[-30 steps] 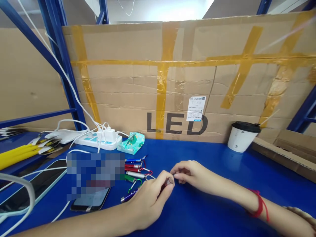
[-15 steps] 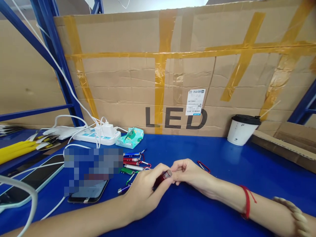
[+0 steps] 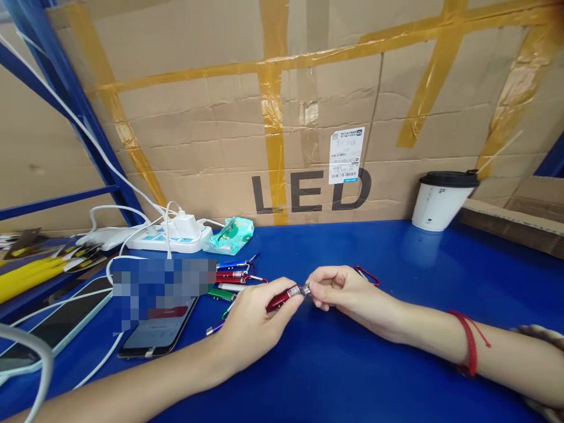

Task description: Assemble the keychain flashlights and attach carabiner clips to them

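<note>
My left hand (image 3: pixel 253 320) grips a small red keychain torch (image 3: pixel 284 296) by its body, just above the blue table (image 3: pixel 396 364). My right hand (image 3: pixel 339 288) pinches the silver end of the same torch with its fingertips. A red carabiner clip (image 3: pixel 367 274) lies on the table just behind my right hand. Several more small torches (image 3: pixel 233 281) in red, blue, green and silver, with clips, lie in a loose heap left of my left hand.
A taped cardboard wall marked LED (image 3: pixel 308 147) closes the back. A lidded paper cup (image 3: pixel 443 200) stands at back right. A power strip with a charger (image 3: pixel 170 235), a tissue pack (image 3: pixel 231 235), two phones (image 3: pixel 156 332) (image 3: pixel 53 329), white cables and yellow items (image 3: pixel 30 276) fill the left.
The view has tilted down and closer. My left hand has lifted and turned the red torch so its body shows; my right hand stays on its end. The red clip has come into view.
</note>
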The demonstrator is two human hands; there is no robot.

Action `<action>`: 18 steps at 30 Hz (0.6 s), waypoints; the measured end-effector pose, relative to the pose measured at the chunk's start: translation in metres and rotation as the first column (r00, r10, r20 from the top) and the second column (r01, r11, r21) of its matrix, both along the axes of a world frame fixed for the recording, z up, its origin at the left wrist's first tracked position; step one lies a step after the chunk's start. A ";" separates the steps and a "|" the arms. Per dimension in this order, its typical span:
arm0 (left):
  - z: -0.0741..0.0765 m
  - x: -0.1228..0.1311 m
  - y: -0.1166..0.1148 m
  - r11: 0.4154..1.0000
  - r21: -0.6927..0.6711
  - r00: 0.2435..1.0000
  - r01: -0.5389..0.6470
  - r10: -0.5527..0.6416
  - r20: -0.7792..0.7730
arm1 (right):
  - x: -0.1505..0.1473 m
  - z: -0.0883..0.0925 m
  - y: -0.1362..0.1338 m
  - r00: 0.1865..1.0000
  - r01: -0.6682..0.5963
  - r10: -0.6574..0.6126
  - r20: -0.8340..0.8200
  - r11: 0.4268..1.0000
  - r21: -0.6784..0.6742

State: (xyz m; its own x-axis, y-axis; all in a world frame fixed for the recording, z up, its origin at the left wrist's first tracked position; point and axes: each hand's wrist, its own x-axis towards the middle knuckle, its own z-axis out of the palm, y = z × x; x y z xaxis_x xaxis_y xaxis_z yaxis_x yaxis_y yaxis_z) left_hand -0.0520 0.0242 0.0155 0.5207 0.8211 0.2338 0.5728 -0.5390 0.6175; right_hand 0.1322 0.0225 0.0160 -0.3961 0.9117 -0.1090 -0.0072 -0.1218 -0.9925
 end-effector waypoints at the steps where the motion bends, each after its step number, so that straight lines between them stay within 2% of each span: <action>1: 0.000 0.000 0.000 1.000 0.008 1.000 0.008 -0.008 -0.003 | 0.000 0.000 0.000 1.000 -0.001 0.001 0.016 1.000 0.003; 4: 0.000 0.000 -0.001 0.998 0.046 0.999 0.036 -0.036 -0.016 | 0.001 0.000 -0.001 0.999 -0.004 0.004 0.039 1.000 0.001; 9: -0.001 -0.002 -0.002 0.980 0.125 0.987 0.154 -0.148 -0.056 | 0.003 0.001 0.000 1.000 -0.024 0.024 -0.007 1.000 -0.008; 15: 0.002 -0.002 -0.002 0.997 0.050 0.998 0.055 -0.056 0.021 | 0.004 0.001 0.000 0.999 -0.039 0.039 -0.008 0.999 -0.036; 18: 0.000 -0.002 0.000 0.995 0.070 0.997 0.075 -0.077 0.031 | 0.004 0.002 0.000 0.999 -0.033 0.035 0.038 0.999 -0.038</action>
State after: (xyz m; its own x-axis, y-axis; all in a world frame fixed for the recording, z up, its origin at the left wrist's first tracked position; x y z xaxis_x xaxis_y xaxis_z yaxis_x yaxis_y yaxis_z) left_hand -0.0541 0.0242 0.0157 0.5721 0.7606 0.3068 0.5080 -0.6223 0.5956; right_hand 0.1357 0.0225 0.0178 -0.4217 0.8928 -0.1581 0.0356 -0.1579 -0.9868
